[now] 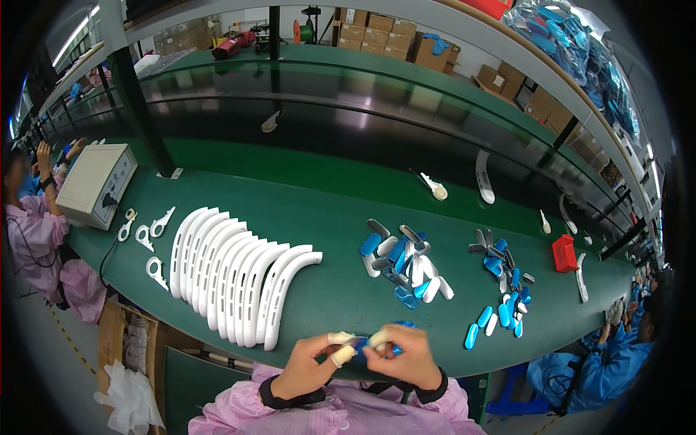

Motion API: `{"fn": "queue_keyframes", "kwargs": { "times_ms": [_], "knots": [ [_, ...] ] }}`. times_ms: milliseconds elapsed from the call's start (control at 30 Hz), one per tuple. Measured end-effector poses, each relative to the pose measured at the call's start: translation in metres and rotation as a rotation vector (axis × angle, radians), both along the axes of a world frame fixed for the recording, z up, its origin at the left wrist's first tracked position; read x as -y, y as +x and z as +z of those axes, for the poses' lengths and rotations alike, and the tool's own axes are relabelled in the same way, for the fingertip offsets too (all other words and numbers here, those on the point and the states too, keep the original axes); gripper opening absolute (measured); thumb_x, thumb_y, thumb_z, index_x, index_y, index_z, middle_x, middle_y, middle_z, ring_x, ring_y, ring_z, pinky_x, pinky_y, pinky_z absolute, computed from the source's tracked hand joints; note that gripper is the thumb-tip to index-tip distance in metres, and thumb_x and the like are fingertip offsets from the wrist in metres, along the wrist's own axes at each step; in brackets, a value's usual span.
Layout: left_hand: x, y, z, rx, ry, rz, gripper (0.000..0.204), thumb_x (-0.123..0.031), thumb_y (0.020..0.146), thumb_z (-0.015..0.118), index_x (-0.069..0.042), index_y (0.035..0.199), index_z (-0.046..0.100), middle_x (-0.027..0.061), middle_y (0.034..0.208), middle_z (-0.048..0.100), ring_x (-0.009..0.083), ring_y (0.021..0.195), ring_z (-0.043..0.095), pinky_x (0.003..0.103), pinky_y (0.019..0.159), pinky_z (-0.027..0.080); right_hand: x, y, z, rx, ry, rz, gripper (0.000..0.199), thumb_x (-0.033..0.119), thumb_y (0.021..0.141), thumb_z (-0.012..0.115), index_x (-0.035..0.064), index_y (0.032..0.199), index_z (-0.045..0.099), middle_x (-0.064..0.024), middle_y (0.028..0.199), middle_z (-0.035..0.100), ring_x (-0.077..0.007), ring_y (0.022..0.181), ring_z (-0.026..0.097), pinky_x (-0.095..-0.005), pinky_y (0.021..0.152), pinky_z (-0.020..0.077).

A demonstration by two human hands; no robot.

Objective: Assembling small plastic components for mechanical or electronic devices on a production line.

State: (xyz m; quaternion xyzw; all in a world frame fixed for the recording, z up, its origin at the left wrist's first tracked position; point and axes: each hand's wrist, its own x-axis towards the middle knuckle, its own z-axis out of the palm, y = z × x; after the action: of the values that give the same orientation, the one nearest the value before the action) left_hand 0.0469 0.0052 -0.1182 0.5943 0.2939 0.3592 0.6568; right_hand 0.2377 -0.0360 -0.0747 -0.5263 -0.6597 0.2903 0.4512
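Hands, L (pixel 310 365) & R (pixel 407 355), both pinch small blue part (pixel 360 351).

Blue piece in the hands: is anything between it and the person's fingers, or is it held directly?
Nothing separate stands between them. Both hands, left hand and right hand, meet around the small blue piece at the table's near edge. Pale covers sit on several fingers, so those touch it through the covers.
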Motion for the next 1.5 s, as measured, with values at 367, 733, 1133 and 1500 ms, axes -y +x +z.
{"fn": "queue_keyframes", "kwargs": {
  "times_ms": [367,733,1133,1500],
  "knots": [
    [-0.009,0.005,0.004,0.062,-0.056,0.071,0.016,-0.004,0.084,0.068,0.003,0.099,0.066,0.0079,0.097,0.067,0.0092,0.080,0.061,0.022,0.071,0.052,0.026,0.051,-0.009,0.737,-0.162,-0.153,0.020,0.010,0.070,0.075,0.0035,0.086,0.066,-0.0091,0.087,0.064,-0.0290,0.082,0.060,-0.0369,0.067,0.0485],
    [-0.014,0.001,0.004,0.074,-0.139,-0.084,0.012,-0.001,0.079,0.072,0.004,0.088,0.066,0.0072,0.090,0.066,0.0088,0.074,0.061,0.019,0.064,0.050,-0.012,0.017,-0.004,-0.720,-0.487,0.095,0.013,0.004,0.085,0.066,-0.0031,0.095,0.064,-0.0088,0.087,0.065,-0.0150,0.080,0.063,-0.0289,0.076,0.0502],
    [-0.029,0.012,0.023,0.057,-0.245,0.106,0.023,-0.003,0.090,0.056,0.002,0.112,0.062,0.0132,0.104,0.066,0.0148,0.091,0.062,0.026,0.080,0.048,-0.009,0.016,-0.028,-1.123,-0.389,0.219,0.007,0.006,0.090,0.059,0.0004,0.094,0.056,-0.0146,0.096,0.060,-0.0217,0.086,0.061,-0.0344,0.076,0.0511],
    [-0.022,-0.002,0.015,0.182,-0.404,-0.272,0.026,-0.003,0.088,0.062,0.005,0.114,0.060,0.0088,0.108,0.064,0.0134,0.094,0.062,0.026,0.085,0.050,-0.001,0.022,-0.014,-0.486,-0.147,0.118,0.011,0.000,0.085,0.064,-0.0029,0.095,0.063,-0.0092,0.093,0.063,-0.0164,0.085,0.059,-0.0271,0.074,0.0461]
  ]
}}
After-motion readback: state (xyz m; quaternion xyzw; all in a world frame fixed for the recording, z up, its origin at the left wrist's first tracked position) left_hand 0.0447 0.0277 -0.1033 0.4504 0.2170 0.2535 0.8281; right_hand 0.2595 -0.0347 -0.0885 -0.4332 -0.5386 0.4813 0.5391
